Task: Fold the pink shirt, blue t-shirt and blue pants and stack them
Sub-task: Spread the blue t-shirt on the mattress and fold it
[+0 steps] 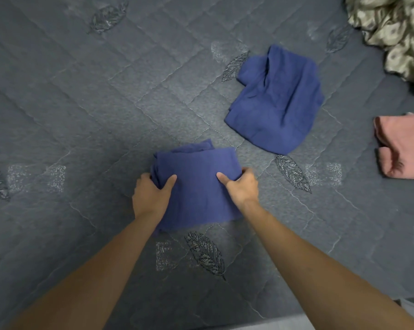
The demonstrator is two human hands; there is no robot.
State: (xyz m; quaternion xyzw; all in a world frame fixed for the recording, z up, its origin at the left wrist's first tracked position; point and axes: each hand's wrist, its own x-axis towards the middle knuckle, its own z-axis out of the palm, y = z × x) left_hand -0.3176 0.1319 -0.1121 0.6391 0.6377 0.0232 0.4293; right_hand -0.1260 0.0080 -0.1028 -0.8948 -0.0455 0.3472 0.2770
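A folded blue garment [196, 186] lies on the grey quilted bed in front of me; I cannot tell whether it is the t-shirt or the pants. My left hand [151, 194] grips its left edge, thumb on top. My right hand [241, 184] grips its right edge, thumb laid across the cloth. A second blue garment [275, 103], folded loosely, lies farther back to the right, apart from both hands. The folded pink shirt [401, 148] lies at the right edge, partly cut off by the frame.
The grey quilt [82, 115] with stitched leaf patterns covers the whole bed. A crumpled beige patterned cloth [396, 32] sits in the far right corner. The bed's near edge [344, 313] runs along the bottom right.
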